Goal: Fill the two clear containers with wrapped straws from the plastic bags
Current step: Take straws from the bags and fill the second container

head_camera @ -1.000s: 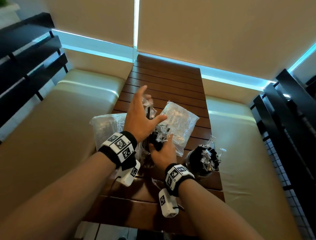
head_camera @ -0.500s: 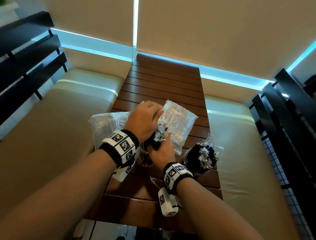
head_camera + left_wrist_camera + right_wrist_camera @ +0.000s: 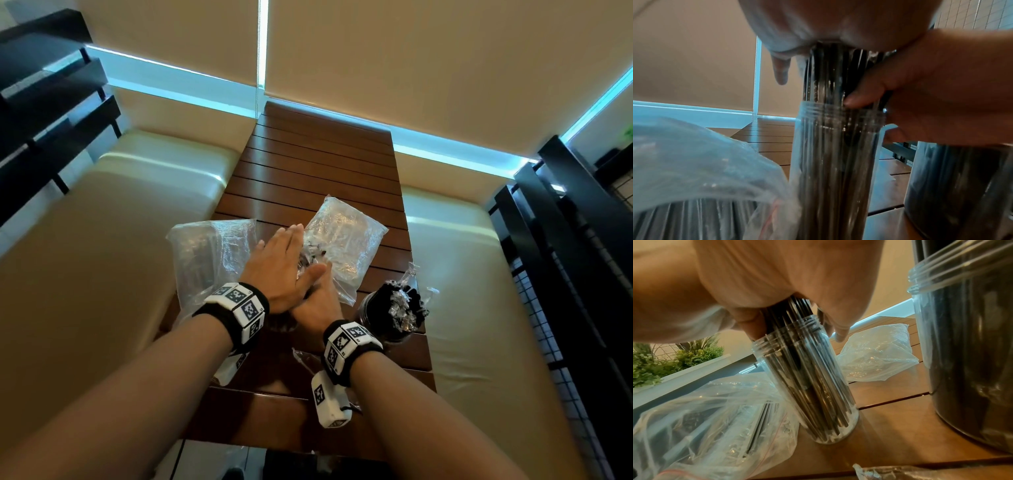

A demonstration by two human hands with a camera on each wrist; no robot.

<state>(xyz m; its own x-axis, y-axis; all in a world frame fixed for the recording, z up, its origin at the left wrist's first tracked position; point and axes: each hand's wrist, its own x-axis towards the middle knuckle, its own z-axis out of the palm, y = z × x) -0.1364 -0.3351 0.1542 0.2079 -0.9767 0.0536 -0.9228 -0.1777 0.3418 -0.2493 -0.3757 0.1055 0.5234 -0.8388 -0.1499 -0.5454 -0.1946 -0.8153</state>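
A narrow clear container (image 3: pixel 838 162) stands upright on the wooden table (image 3: pixel 318 164), packed with dark wrapped straws (image 3: pixel 834 69) that stick out above its threaded rim. My left hand (image 3: pixel 277 263) lies flat with straight fingers, and its palm (image 3: pixel 828 24) presses down on the straw tops. My right hand (image 3: pixel 318 305) sits just below it, fingers (image 3: pixel 863 99) curled round the bundle at the rim (image 3: pixel 785 335). The second, wider clear container (image 3: pixel 394 315) stands to the right, full of straws, with nobody touching it.
Two crinkled plastic bags lie on the table: one (image 3: pixel 205 253) at the left still holding straws (image 3: pixel 756 426), one (image 3: pixel 346 240) behind the hands. A scrap of clear wrap (image 3: pixel 900 472) lies near the front edge. Cream benches (image 3: pixel 113 260) flank the table.
My left hand came down from a raised, spread pose, curled over the straw tops, and now lies flat on them. The right hand has stayed on the bundle.
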